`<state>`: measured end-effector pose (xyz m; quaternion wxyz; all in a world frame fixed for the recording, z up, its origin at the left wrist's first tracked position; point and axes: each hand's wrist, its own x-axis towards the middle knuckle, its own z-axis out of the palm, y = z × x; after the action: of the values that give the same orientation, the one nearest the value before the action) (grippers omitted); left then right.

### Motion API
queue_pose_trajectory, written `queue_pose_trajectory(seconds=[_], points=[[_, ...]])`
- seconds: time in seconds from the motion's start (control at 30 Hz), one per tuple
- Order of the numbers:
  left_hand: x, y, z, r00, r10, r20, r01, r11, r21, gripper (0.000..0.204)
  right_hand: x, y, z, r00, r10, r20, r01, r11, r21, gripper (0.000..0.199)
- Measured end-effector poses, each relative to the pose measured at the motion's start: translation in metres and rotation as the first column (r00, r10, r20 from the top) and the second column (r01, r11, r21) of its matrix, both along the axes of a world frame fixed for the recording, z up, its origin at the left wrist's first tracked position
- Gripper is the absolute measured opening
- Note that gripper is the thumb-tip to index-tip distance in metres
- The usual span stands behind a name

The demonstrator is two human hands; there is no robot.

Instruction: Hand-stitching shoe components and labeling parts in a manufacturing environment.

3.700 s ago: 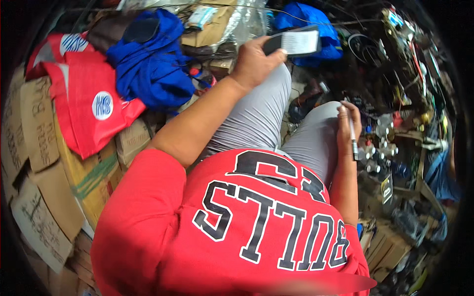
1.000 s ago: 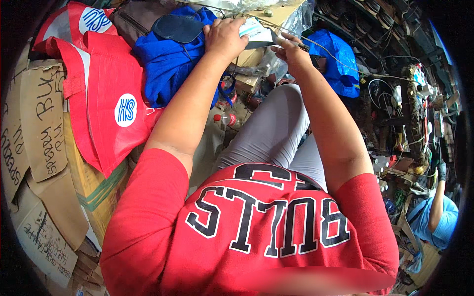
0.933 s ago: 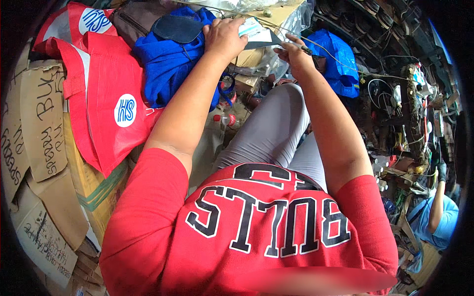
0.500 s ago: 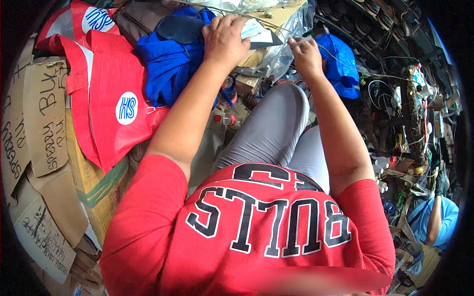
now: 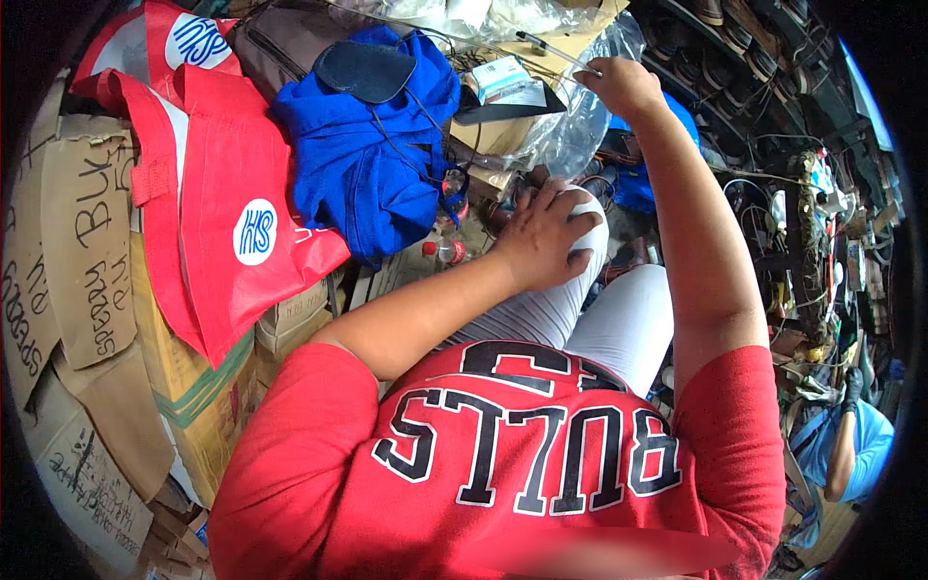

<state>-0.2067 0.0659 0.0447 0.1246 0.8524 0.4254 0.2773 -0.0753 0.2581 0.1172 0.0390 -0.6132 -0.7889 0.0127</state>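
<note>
My right hand [image 5: 623, 89] is raised at the far side, its fingers pinching a slim pen [image 5: 556, 51] that points up to the left. My left hand [image 5: 549, 240] rests on my grey-trousered knee [image 5: 580, 266] with the fingers spread, holding nothing. Beyond it, on a cardboard box [image 5: 483, 135], lies a black flat sheet [image 5: 536, 101] bearing a small white-and-blue packet [image 5: 501, 79] and a slip of paper. Left of these is a bundled blue cloth bag [image 5: 362, 164], with a dark rounded pad [image 5: 365, 72] on top.
Red bags [image 5: 222, 174] and cardboard pieces [image 5: 87, 242] stand at the left. A red-capped bottle [image 5: 447, 251] lies beyond my left forearm. Clear plastic [image 5: 580, 126] drapes the box. Shoes on racks [image 5: 735, 39] line the far right; a person in blue [image 5: 860, 440] is at right.
My left hand has left the packet and dropped to my knee. My right hand has risen up and to the right, bringing the pen into plain sight.
</note>
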Motion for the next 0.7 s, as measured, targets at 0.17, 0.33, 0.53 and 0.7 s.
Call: queue_pose_trajectory(seconds=[0.17, 0.33, 0.53, 0.7], points=[[0.003, 0.002, 0.005, 0.999, 0.028, -0.022, -0.028, 1.000, 0.012, 0.048, -0.006, 0.021, -0.003, 0.998, -0.010, 0.070, 0.017, 0.994, -0.112, 0.037], [0.004, 0.007, 0.004, 1.000, 0.018, 0.006, -0.018, 1.000, 0.003, 0.047, -0.035, 0.033, -0.010, 0.998, 0.017, 0.066, -0.011, 0.996, -0.089, 0.035], [0.007, 0.010, 0.002, 1.000, -0.013, 0.012, 0.013, 0.999, -0.043, 0.046, -0.029, 0.029, -0.021, 0.998, 0.061, 0.010, -0.062, 0.996, 0.063, 0.049], [0.014, 0.008, 0.005, 0.999, -0.039, 0.021, 0.041, 0.996, -0.082, 0.048, 0.035, 0.007, -0.015, 0.977, 0.148, -0.156, -0.084, 0.930, 0.358, 0.040]])
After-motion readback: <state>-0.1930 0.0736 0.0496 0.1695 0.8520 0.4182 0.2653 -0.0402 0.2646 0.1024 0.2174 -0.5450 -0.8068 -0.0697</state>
